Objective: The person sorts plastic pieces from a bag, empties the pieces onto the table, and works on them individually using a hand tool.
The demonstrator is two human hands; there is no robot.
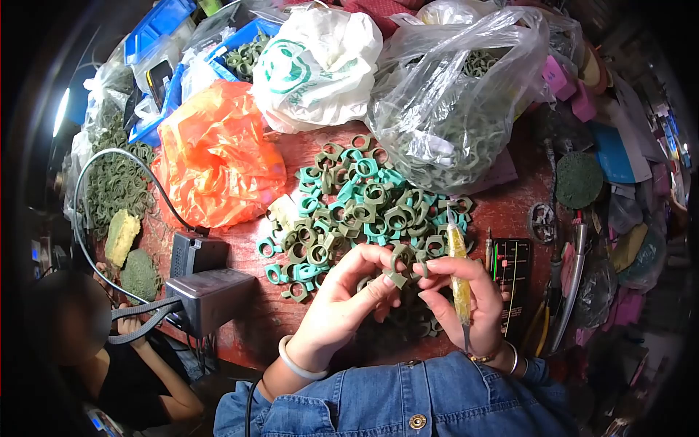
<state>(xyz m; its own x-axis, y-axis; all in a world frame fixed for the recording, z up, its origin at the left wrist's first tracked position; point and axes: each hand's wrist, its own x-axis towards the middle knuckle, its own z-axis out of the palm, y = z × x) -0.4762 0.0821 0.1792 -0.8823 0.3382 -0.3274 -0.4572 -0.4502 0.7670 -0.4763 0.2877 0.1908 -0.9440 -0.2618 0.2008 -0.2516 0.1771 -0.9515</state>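
Well, the left hand (336, 312) has its fingers squeezed around a small green ring (396, 278), near the middle of the frame. It looks held by just the fingertips, so I think it could slip out and fall. Under and behind it sits a big pile of rings (364, 213), green and blue-green. A dropped ring could get mixed in there and be hard to find.

The right hand (482, 302) has a long yellow tool (459, 285) tucked in it, with the thin tip pointing up and away from the person. The right fingertips are close to the ring too, but I can't tell if they pinch anything there. Holding a tool and helping with a ring is a lot for one hand. If the hand turns, the tip might poke the other hand or scratch a ring.

Rings lie loose on the red table (513, 207), and some are right by the wrists. A sleeve (535, 368) or an elbow could bump them and push some off the near edge.
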